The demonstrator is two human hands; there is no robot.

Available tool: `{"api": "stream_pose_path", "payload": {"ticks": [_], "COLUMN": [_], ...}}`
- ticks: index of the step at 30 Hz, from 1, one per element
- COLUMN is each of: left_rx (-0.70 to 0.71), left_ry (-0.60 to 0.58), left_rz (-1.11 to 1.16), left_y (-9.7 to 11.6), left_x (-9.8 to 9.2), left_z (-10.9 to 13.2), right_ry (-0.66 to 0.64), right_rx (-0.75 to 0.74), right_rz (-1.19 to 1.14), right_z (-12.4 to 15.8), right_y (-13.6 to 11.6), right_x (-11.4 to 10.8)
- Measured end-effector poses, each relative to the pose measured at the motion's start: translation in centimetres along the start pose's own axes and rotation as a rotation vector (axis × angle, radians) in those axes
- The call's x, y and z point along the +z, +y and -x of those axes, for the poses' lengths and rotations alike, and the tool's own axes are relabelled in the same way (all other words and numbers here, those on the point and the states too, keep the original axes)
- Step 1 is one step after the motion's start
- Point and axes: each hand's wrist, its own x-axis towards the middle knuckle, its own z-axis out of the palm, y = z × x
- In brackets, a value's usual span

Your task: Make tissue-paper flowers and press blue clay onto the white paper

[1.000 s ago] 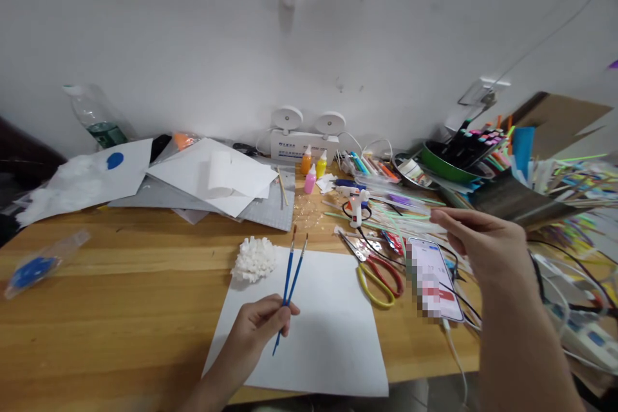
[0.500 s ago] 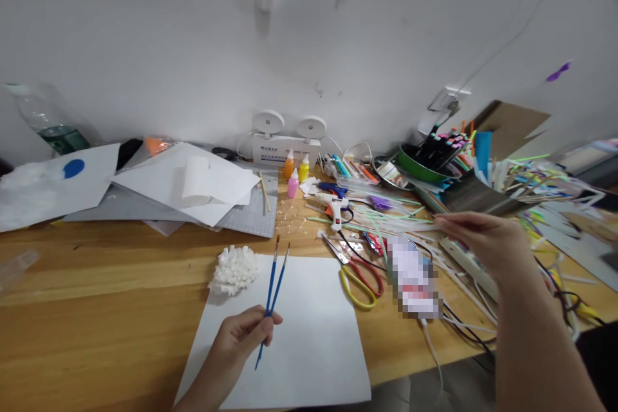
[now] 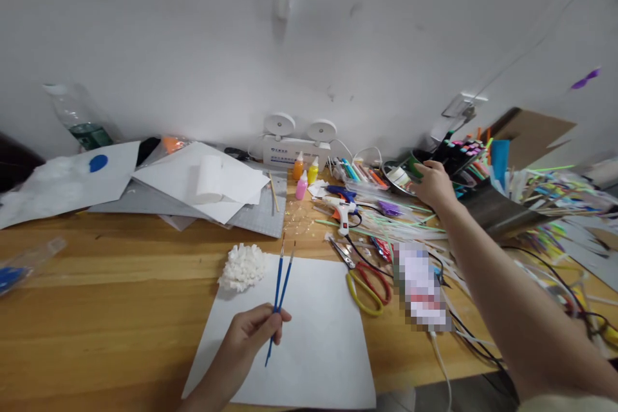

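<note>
Two thin blue paintbrushes are pinched in my left hand, bristles pointing up and spread slightly apart. Beneath them lies a white sheet of paper. A ruffled white paper ball rests on the sheet's upper left corner. At the back right, my right hand reaches over the rim of a green bowl, fingers apart, with no object visible in them. Black markers stand just beyond it. A metal dish holding a white roll sits to the left of that hand.
Scissors, a white glue gun and a pixelated phone-like object lie right of the sheet. Small paint bottles stand near the wall by a white twin-lamp box. Papers and a cutting mat are at left.
My right hand has moved forward and left, from above the straws and cables to the green bowl. My left hand still holds both brushes; the whole view has shifted slightly.
</note>
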Motion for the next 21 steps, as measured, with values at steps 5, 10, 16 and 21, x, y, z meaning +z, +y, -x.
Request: {"api": "stream_pose_path", "payload": {"ticks": [5, 10, 16, 21], "left_rx": [-0.147, -0.163, -0.164, -0.174], "left_ry": [-0.087, -0.144, -0.243, -0.242], "left_rz": [0.282, 0.364, 0.342, 0.278], "left_y": [-0.8, -1.2, -0.9, -1.7], "left_x": [0.4, 1.6, 2.6, 2.4], "left_z": [-0.4, -1.1, -1.9, -2.4], "right_ry": [-0.185, -0.807, -0.835, -0.675], "right_rx": [-0.162, -0.087, 0.122, 0.072], "right_rz": [-0.123, -0.776, -1.009, -0.611], "right_z": [7.8, 20.4, 26.1, 22.5], "right_y": [-4.3, -9.9, -12.5, -10.5], "right_x": [3.8, 6.4, 7.2, 8.5]}}
